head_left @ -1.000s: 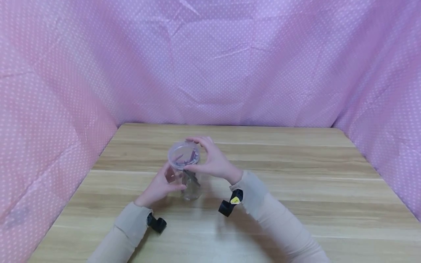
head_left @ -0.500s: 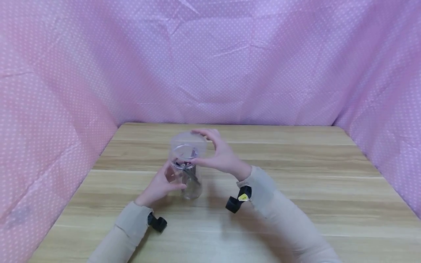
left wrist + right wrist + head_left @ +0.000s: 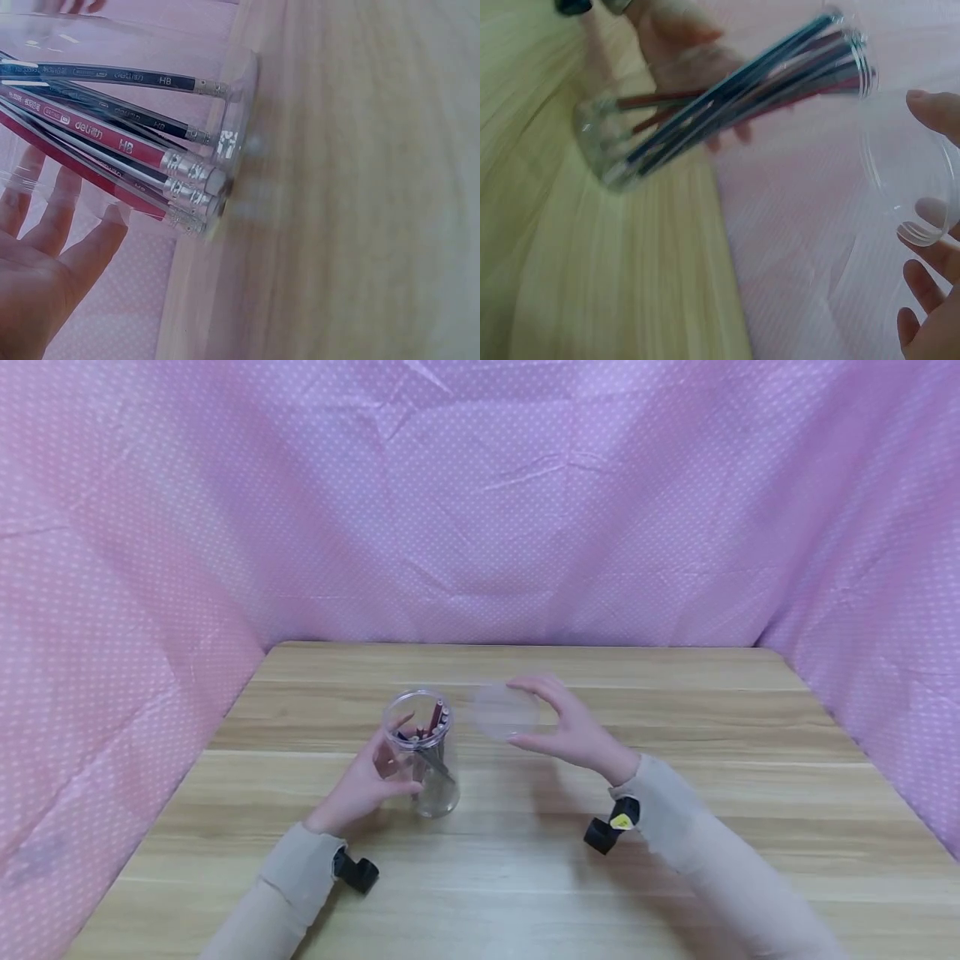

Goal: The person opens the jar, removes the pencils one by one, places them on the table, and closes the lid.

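Observation:
A clear plastic jar (image 3: pixel 438 795) stands upright on the table, its mouth uncovered. Inside lean several pencils (image 3: pixel 124 141), dark and red, with "deli" and "HB" printed on them; their eraser ends point down in the left wrist view. My left hand (image 3: pixel 366 789) grips the jar's side, some fingers hidden behind it. To the right of the jar, my right hand (image 3: pixel 573 733) holds a round clear lid (image 3: pixel 504 712) between thumb and fingers, above the table and apart from the jar. In the right wrist view, the lid's rim (image 3: pixel 922 232) rests against the fingers.
The wooden table (image 3: pixel 675 760) spreads wide around both hands. Pink cloth with white dots (image 3: pixel 525 510) hangs behind the table and at both sides. Each wrist wears a small black camera (image 3: pixel 611 825).
My right hand has lifted the lid off the jar's mouth and carried it to the right. The left hand and the jar have stayed in place.

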Demonstrator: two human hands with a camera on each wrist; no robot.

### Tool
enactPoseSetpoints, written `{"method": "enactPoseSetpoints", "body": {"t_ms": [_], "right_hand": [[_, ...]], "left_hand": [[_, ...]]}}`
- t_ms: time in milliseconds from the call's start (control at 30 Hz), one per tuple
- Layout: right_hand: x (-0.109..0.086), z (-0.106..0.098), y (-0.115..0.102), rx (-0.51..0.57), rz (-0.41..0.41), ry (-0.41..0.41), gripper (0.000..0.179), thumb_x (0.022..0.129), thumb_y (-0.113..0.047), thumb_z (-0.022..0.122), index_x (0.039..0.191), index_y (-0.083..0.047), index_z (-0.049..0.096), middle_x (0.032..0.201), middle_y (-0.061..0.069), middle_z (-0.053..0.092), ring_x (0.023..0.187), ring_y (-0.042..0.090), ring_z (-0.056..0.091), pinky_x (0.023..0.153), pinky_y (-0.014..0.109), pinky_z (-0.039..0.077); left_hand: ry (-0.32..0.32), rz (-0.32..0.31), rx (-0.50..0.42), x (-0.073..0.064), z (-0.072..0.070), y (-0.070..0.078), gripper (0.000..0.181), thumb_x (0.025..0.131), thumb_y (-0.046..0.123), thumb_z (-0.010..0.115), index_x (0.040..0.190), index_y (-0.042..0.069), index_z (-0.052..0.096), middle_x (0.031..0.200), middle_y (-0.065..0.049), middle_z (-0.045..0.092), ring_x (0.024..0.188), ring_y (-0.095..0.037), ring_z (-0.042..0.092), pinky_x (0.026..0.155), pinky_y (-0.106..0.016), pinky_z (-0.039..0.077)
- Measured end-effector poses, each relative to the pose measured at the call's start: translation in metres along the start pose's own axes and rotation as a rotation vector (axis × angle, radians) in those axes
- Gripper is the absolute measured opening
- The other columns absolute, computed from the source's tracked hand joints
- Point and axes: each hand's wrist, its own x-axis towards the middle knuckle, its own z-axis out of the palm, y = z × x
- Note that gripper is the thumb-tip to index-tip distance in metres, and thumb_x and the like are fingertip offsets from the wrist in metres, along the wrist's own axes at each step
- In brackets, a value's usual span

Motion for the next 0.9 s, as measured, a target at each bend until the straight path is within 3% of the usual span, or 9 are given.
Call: {"method": "enactPoseSetpoints", "body": {"t_ms": [133,267,433,500,733,900], "right_hand": [[-0.014,-0.005,0.018,-0.063,0.040,-0.029,0.059,0.077,-0.015,0.077,0.131,-0.009,0.053,0.137,0.013,0.049,0.125,0.031,0.041,0.103,0.057,0.036],[-0.024,-0.001,0.034,-0.151,-0.003,-0.081,0.059,0.075,-0.019,0.078,0.127,-0.006,0.056,0.130,0.014,0.056,0.121,0.032,0.045,0.103,0.055,0.036],[-0.031,0.010,0.048,-0.206,-0.059,-0.189,0.059,0.074,-0.024,0.079,0.124,-0.003,0.057,0.127,0.012,0.059,0.120,0.032,0.049,0.107,0.058,0.028],[-0.032,0.014,0.050,-0.215,-0.059,-0.219,0.058,0.073,-0.026,0.079,0.123,-0.004,0.058,0.126,0.011,0.060,0.119,0.031,0.050,0.109,0.058,0.025],[-0.033,0.027,0.049,-0.261,0.001,-0.301,0.060,0.073,-0.037,0.078,0.124,-0.011,0.059,0.129,0.005,0.058,0.117,0.023,0.045,0.102,0.047,0.038],[-0.031,0.035,0.047,-0.301,-0.035,-0.334,0.061,0.072,-0.036,0.078,0.123,-0.008,0.059,0.128,0.007,0.059,0.117,0.025,0.045,0.101,0.047,0.037]], "left_hand": [[0.004,0.001,0.007,-0.001,0.000,0.000,0.095,0.072,-0.002,0.075,0.149,0.007,0.019,0.147,-0.023,0.035,0.129,-0.041,0.041,0.106,-0.048,0.039],[0.003,0.011,0.011,-0.001,0.000,0.000,0.095,0.072,-0.001,0.075,0.149,0.008,0.020,0.146,-0.023,0.036,0.129,-0.040,0.040,0.107,-0.046,0.038],[-0.002,0.007,0.013,0.000,-0.001,-0.001,0.096,0.072,-0.002,0.075,0.149,0.008,0.019,0.146,-0.022,0.035,0.130,-0.038,0.040,0.107,-0.044,0.038],[0.000,0.002,0.011,0.000,-0.001,-0.001,0.097,0.071,-0.002,0.076,0.150,0.009,0.019,0.146,-0.022,0.035,0.130,-0.038,0.040,0.107,-0.046,0.038],[-0.003,0.003,-0.002,0.000,-0.001,0.000,0.098,0.072,-0.003,0.075,0.150,0.008,0.017,0.147,-0.024,0.033,0.131,-0.041,0.037,0.107,-0.051,0.035],[0.000,-0.004,0.008,-0.001,0.000,0.003,0.097,0.072,-0.002,0.075,0.150,0.009,0.018,0.147,-0.024,0.033,0.131,-0.041,0.037,0.107,-0.047,0.037]]}}
